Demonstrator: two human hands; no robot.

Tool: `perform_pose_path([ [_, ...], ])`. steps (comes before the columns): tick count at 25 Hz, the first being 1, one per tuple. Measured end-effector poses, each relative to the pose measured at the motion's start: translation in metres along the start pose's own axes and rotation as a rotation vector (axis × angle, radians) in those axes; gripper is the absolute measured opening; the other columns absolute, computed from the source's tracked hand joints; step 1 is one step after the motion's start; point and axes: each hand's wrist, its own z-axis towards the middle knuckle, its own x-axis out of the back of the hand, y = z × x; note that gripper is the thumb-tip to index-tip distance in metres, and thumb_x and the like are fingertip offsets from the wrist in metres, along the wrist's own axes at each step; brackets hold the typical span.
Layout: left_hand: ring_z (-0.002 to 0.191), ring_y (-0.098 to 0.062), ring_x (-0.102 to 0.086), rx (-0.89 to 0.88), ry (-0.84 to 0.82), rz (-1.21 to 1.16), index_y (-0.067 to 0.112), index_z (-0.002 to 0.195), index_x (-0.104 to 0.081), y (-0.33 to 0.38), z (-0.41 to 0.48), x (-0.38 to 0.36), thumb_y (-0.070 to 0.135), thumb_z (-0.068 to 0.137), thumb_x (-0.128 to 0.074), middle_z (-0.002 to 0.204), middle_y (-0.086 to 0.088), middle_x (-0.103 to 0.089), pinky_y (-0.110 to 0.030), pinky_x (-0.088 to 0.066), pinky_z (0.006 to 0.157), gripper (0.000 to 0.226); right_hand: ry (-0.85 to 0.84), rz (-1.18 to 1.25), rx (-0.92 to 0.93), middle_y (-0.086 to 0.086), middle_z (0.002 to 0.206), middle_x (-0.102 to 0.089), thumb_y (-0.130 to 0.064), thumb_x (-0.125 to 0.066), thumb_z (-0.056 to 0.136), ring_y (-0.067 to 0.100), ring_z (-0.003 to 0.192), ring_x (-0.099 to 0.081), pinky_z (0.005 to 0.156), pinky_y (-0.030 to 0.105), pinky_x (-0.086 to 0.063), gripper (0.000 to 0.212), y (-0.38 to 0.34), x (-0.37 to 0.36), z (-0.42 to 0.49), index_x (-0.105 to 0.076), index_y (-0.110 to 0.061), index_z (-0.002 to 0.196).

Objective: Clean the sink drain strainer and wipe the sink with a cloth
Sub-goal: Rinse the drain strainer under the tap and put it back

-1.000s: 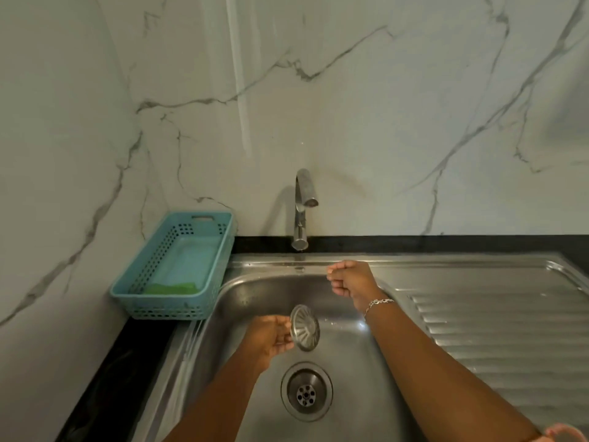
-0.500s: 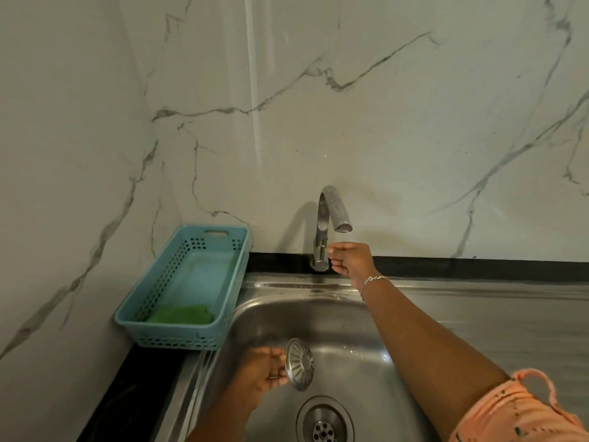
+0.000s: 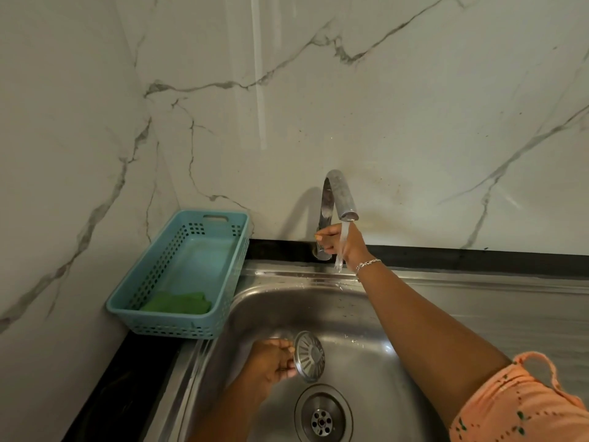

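L hand [image 3: 271, 362]: pinched strainer [image 3: 309, 357] on edge over drain [image 3: 323, 416], ready for rinse.
R hand [image 3: 338, 242]: closed on tap [image 3: 331, 205] lever; water on.

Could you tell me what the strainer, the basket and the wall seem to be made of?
Strainer: apparently stainless steel, shiny with punched slots. Basket: light blue moulded plastic, perforated walls. Wall: glossy white marble or a marble-look panel, grey veining; which one cannot be told.

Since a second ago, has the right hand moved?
Yes. The right hand has gone from over the sink basin back to the base of the tap, where water now runs.
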Motion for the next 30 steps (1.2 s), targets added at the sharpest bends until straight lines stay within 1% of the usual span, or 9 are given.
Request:
perform_pose_path([
  [4, 0.06, -0.016, -0.053, -0.013, -0.01, 0.033, 0.008, 0.074, -0.053, 0.004, 0.0, -0.006, -0.009, 0.09, -0.044, 0.069, -0.009, -0.057, -0.025, -0.05, 0.051, 0.025, -0.09, 0.189, -0.23, 0.013, 0.075, -0.062, 0.001, -0.055, 0.089, 0.021, 0.066, -0.061, 0.08, 0.037, -0.058, 0.015, 0.015, 0.005, -0.03, -0.064, 0.008, 0.1],
  [9, 0.063, -0.014, -0.052, -0.017, -0.051, 0.054, 0.005, 0.08, -0.054, 0.015, 0.002, -0.024, -0.004, 0.093, -0.042, 0.072, -0.006, -0.057, -0.025, -0.047, 0.059, 0.019, -0.492, -0.012, -0.383, 0.018, 0.1, -0.069, 0.012, -0.042, 0.09, 0.022, 0.08, -0.067, 0.07, 0.027, -0.057, 0.027, 0.037, 0.015, -0.064, -0.059, 0.011, 0.112],
  [12, 0.065, -0.014, -0.053, -0.043, -0.05, 0.038, 0.002, 0.096, -0.057, 0.023, 0.012, -0.035, -0.003, 0.093, -0.042, 0.074, -0.006, -0.058, -0.026, -0.049, 0.063, 0.015, -0.497, -0.022, -0.345, 0.005, 0.072, -0.072, 0.013, -0.041, 0.09, 0.013, 0.058, -0.064, 0.055, 0.018, -0.053, 0.022, 0.04, 0.016, -0.066, -0.061, 0.013, 0.1],
  [15, 0.069, -0.017, -0.056, -0.038, -0.026, -0.036, -0.002, 0.101, -0.057, 0.026, 0.018, -0.045, -0.003, 0.092, -0.044, 0.078, -0.008, -0.06, -0.029, -0.051, 0.068, 0.016, -0.341, -0.226, -0.083, 0.018, 0.093, -0.071, 0.007, -0.048, 0.089, 0.022, 0.081, -0.067, 0.076, 0.026, -0.057, 0.022, 0.06, 0.013, -0.076, -0.064, 0.011, 0.105],
  [17, 0.069, -0.018, -0.058, -0.036, -0.032, -0.102, 0.001, 0.094, -0.059, 0.026, 0.018, -0.049, -0.003, 0.092, -0.044, 0.077, -0.009, -0.062, -0.028, -0.053, 0.065, 0.016, -0.279, -0.49, 0.262, 0.013, 0.119, -0.067, 0.004, -0.051, 0.089, 0.021, 0.109, -0.063, 0.098, 0.029, -0.049, 0.027, 0.087, 0.005, -0.095, -0.066, -0.002, 0.11],
  [19, 0.066, -0.018, -0.06, -0.052, -0.01, -0.142, 0.004, 0.081, -0.06, 0.027, 0.017, -0.052, -0.003, 0.092, -0.043, 0.073, -0.009, -0.063, -0.025, -0.055, 0.054, 0.022, -0.286, -0.548, 0.414, 0.008, 0.136, -0.055, 0.001, -0.051, 0.09, 0.02, 0.127, -0.051, 0.109, 0.027, -0.039, 0.036, 0.108, -0.002, -0.105, -0.06, -0.01, 0.123],
  [24, 0.063, -0.015, -0.057, -0.074, 0.026, -0.127, 0.007, 0.082, -0.059, 0.022, 0.014, -0.055, -0.002, 0.093, -0.043, 0.073, -0.007, -0.062, -0.023, -0.05, 0.054, 0.021, -0.122, -0.495, 0.281, 0.008, 0.152, -0.033, -0.015, -0.05, 0.094, 0.025, 0.143, -0.026, 0.117, 0.035, -0.028, 0.043, 0.125, -0.009, -0.097, -0.044, -0.011, 0.137],
  [27, 0.057, -0.013, -0.052, -0.061, 0.026, -0.151, 0.007, 0.084, -0.06, 0.025, 0.015, -0.049, -0.001, 0.094, -0.043, 0.069, -0.008, -0.06, -0.018, -0.045, 0.041, 0.022, -0.205, -0.71, 0.4, 0.006, 0.159, -0.011, -0.031, -0.055, 0.091, 0.028, 0.147, -0.006, 0.119, 0.038, -0.015, 0.064, 0.135, -0.015, -0.105, -0.023, -0.023, 0.146],
  [30, 0.051, -0.012, -0.055, -0.043, 0.017, -0.146, 0.002, 0.092, -0.06, 0.026, 0.015, -0.047, -0.001, 0.094, -0.041, 0.071, -0.009, -0.06, -0.019, -0.05, 0.044, 0.02, -0.186, -0.535, 0.38, 0.012, 0.156, -0.018, -0.026, -0.064, 0.086, 0.028, 0.143, -0.023, 0.114, 0.028, -0.026, 0.066, 0.134, -0.009, -0.104, -0.03, -0.025, 0.143],
])
